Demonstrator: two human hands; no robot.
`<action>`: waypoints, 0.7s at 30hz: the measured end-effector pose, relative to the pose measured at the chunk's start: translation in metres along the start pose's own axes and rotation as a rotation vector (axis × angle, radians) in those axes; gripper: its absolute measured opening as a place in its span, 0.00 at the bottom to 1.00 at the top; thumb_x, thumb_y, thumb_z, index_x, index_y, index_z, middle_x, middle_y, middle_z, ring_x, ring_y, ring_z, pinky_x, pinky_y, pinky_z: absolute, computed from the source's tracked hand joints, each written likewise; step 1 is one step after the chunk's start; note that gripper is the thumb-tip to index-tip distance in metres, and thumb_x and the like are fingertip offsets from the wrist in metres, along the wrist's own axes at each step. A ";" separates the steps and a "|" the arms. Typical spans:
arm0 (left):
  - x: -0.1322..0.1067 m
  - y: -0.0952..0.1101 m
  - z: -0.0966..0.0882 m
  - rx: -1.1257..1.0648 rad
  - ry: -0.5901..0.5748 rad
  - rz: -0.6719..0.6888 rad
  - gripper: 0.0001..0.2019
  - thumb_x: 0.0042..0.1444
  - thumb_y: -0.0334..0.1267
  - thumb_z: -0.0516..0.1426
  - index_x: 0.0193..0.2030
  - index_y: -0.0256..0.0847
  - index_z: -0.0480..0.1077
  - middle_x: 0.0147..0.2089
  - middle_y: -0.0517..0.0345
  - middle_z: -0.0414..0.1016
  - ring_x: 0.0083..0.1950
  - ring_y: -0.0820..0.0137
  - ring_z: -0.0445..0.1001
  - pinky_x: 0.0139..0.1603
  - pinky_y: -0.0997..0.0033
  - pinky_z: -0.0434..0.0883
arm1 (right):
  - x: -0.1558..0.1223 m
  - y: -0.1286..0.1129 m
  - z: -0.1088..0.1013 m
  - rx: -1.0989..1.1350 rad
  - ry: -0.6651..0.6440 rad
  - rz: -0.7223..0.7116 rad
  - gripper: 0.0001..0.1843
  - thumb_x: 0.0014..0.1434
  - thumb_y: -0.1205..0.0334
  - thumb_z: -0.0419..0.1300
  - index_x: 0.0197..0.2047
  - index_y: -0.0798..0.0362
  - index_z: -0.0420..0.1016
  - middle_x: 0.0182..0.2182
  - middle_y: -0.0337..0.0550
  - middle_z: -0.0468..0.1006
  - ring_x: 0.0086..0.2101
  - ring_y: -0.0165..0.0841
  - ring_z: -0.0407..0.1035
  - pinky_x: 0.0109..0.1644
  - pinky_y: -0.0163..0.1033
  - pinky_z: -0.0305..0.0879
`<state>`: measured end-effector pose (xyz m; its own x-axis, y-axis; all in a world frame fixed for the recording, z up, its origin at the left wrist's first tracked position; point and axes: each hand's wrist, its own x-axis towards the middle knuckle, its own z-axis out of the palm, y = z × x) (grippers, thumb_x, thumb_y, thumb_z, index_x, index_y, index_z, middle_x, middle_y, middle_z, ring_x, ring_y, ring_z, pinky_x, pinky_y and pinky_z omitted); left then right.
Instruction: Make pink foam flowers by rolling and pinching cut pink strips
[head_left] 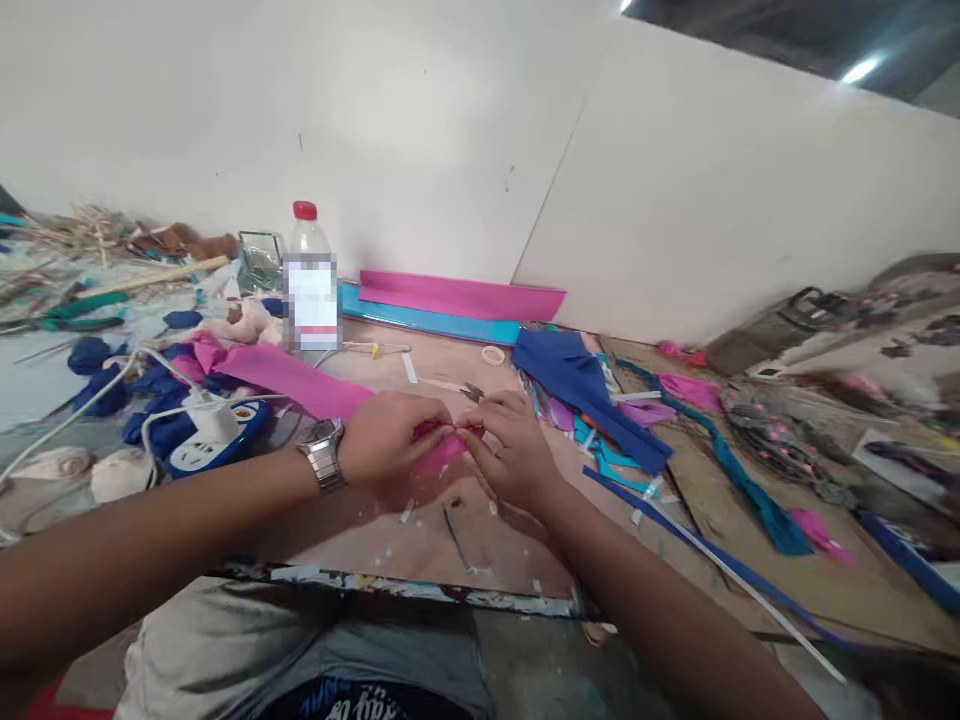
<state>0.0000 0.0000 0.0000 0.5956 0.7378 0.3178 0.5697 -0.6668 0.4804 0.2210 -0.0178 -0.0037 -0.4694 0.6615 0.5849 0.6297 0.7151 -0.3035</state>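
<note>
My left hand point(394, 435) and my right hand point(514, 445) meet over the middle of the work board. Both have their fingers pinched on a strip of pink crepe paper point(307, 382), whose short end point(444, 455) shows below the fingertips. The long part of the strip runs out to the left, behind my left hand. A metal watch point(322, 452) is on my left wrist. Just beyond my right fingers lies a pair of scissors point(472, 392), partly hidden. What the fingertips press together is too small to make out.
Left are a blue power strip point(196, 450) with a white plug and several dark blue rolled bits. A lit phone point(313, 305) leans on a red-capped bottle point(305, 212). Pink sheets point(457, 296) lie along the wall. Blue paper point(570, 375) and a white stick point(750, 580) lie right.
</note>
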 end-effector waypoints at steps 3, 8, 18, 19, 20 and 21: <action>0.002 0.000 0.000 0.079 0.014 0.009 0.14 0.69 0.46 0.52 0.44 0.44 0.78 0.39 0.58 0.83 0.37 0.67 0.78 0.36 0.69 0.65 | 0.001 -0.001 0.001 0.015 -0.024 0.024 0.07 0.68 0.58 0.60 0.40 0.49 0.78 0.34 0.42 0.81 0.43 0.40 0.69 0.52 0.49 0.58; 0.002 -0.006 0.006 0.178 0.022 0.067 0.14 0.70 0.45 0.52 0.44 0.44 0.78 0.39 0.57 0.83 0.37 0.67 0.78 0.35 0.69 0.64 | 0.002 -0.003 0.001 0.027 -0.070 0.085 0.06 0.67 0.60 0.59 0.38 0.49 0.77 0.35 0.42 0.81 0.46 0.42 0.68 0.54 0.50 0.58; 0.003 -0.005 0.005 0.087 0.000 0.056 0.13 0.69 0.45 0.54 0.44 0.44 0.78 0.38 0.60 0.83 0.36 0.69 0.77 0.34 0.70 0.62 | 0.006 -0.009 0.002 0.072 -0.143 0.255 0.05 0.63 0.64 0.58 0.36 0.50 0.75 0.36 0.44 0.79 0.47 0.43 0.67 0.53 0.50 0.59; 0.003 -0.004 0.005 0.073 -0.005 0.044 0.13 0.69 0.45 0.54 0.44 0.44 0.78 0.38 0.59 0.83 0.36 0.69 0.77 0.34 0.70 0.62 | 0.006 -0.009 0.002 0.088 -0.141 0.258 0.05 0.64 0.63 0.58 0.36 0.50 0.75 0.36 0.43 0.80 0.46 0.43 0.67 0.52 0.50 0.60; 0.003 -0.005 0.004 0.063 -0.011 0.035 0.13 0.69 0.45 0.54 0.44 0.44 0.78 0.38 0.59 0.83 0.36 0.69 0.77 0.35 0.70 0.62 | 0.006 -0.008 0.001 0.100 -0.134 0.255 0.05 0.64 0.63 0.59 0.36 0.50 0.76 0.36 0.43 0.80 0.46 0.42 0.67 0.52 0.49 0.60; 0.004 -0.005 0.004 0.056 -0.017 0.029 0.13 0.68 0.45 0.54 0.44 0.44 0.78 0.38 0.59 0.83 0.36 0.68 0.76 0.35 0.70 0.63 | 0.006 -0.007 0.001 0.111 -0.128 0.246 0.05 0.64 0.62 0.59 0.36 0.49 0.76 0.36 0.43 0.80 0.45 0.42 0.67 0.53 0.49 0.60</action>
<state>0.0015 0.0057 -0.0045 0.6214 0.7165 0.3170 0.5828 -0.6932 0.4242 0.2132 -0.0184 0.0009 -0.3897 0.8360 0.3864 0.6658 0.5456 -0.5090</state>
